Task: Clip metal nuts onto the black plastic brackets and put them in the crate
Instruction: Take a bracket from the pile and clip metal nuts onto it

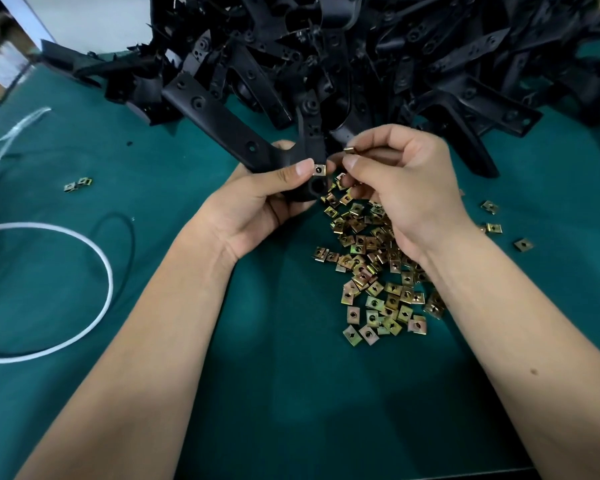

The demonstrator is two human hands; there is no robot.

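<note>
Here left hand point(257, 199) grips bracket point(222, 126); right hand point(395, 188) pinches nut point(350, 149); bracket heap point(378, 53) behind.

held bracket point(229, 129): black plastic, long flat arm w/ holes, slants from upper left to frame ctr | clipped nut point(319, 169): brass-tone, square, on bracket's lower end | nut pile point(378, 268): loose clip nuts, ctr-right on green mat | bracket heap point(378, 57): black, tangled, top of frame
</note>
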